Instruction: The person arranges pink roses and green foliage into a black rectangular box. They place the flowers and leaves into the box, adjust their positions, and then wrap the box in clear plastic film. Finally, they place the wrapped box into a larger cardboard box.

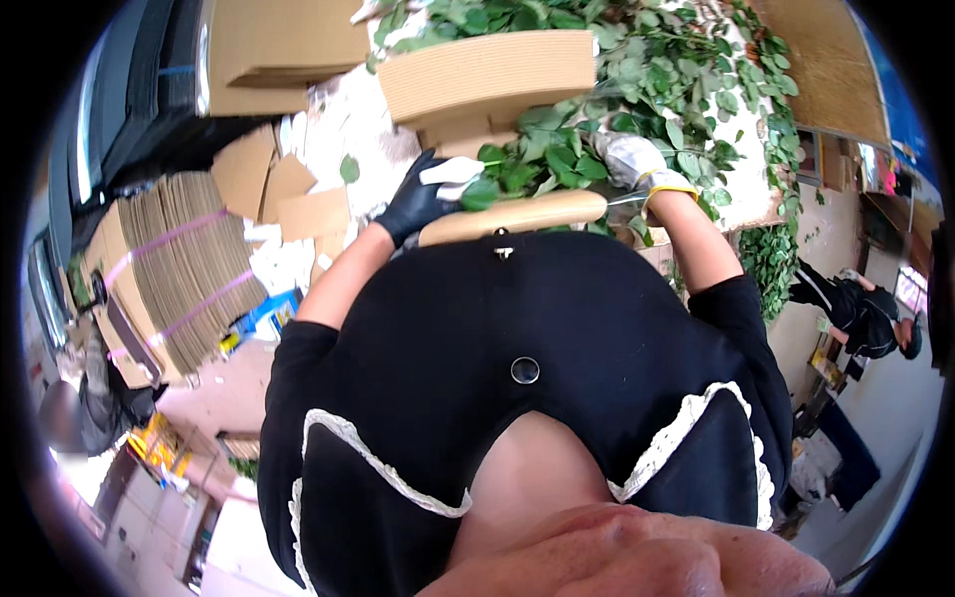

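Observation:
My left hand [413, 204], in a black glove, is closed on a white sheet-like piece [454, 171] at the left of a green bunch. My right hand [629, 161], in a whitish glove with a yellow cuff, is curled at the bunch's right side, its fingertips partly lost among leaves. Between the hands lie leafy stems [542, 159]. A thin, shiny metal thing [627, 199] shows beside my right wrist, too small to name. Close to my body runs a pale tan curved bar [517, 216]. A corrugated cardboard piece [487, 72] stands just beyond the leaves.
More leafy branches [657, 75] cover the far right and hang over the side. Cardboard [284, 50] stands at the far left, with strapped flat cartons [189, 269] below. People work at left [95, 398] and right [860, 313]. A blue package [269, 316] lies near the cartons.

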`<state>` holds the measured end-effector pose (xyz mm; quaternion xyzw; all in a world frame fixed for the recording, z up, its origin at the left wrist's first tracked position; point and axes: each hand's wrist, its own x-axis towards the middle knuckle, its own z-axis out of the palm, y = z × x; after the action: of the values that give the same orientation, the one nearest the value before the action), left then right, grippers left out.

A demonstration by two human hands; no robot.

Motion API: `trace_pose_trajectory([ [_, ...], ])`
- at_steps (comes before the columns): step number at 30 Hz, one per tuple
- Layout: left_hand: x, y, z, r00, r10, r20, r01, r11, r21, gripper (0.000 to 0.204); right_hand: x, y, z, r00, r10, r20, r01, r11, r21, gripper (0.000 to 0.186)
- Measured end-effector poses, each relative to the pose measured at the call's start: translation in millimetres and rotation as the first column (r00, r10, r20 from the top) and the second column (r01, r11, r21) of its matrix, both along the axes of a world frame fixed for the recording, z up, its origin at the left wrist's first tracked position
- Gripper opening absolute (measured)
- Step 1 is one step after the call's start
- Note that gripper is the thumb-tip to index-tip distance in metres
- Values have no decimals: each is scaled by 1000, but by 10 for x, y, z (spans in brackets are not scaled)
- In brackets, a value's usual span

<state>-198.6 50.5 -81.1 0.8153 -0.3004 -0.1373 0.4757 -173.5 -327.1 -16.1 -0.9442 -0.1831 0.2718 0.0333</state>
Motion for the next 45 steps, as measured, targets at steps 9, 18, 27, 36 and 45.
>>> trace_pose_trajectory([
  [9,-72,74,-6,985,-4,173,-24,987,162,60,107,-30,31,973,-24,-231,12,998,-56,34],
  [18,-23,39,155,894,-236,381,32,882,471,58,1413,337,448,884,52,465,-34,998,-47,32],
  [27,103,24,195,982,-120,146,81,965,248,36,1415,77,1367,429,-95,898,-176,967,186,18],
  [36,6,-19,145,959,191,-211,-183,981,58,49,-4,-196,1009,930,-118,349,-157,730,665,39],
  [45,-41,90,131,993,83,78,-95,981,167,65,1521,558,1002,728,-317,608,194,946,260,26],
])
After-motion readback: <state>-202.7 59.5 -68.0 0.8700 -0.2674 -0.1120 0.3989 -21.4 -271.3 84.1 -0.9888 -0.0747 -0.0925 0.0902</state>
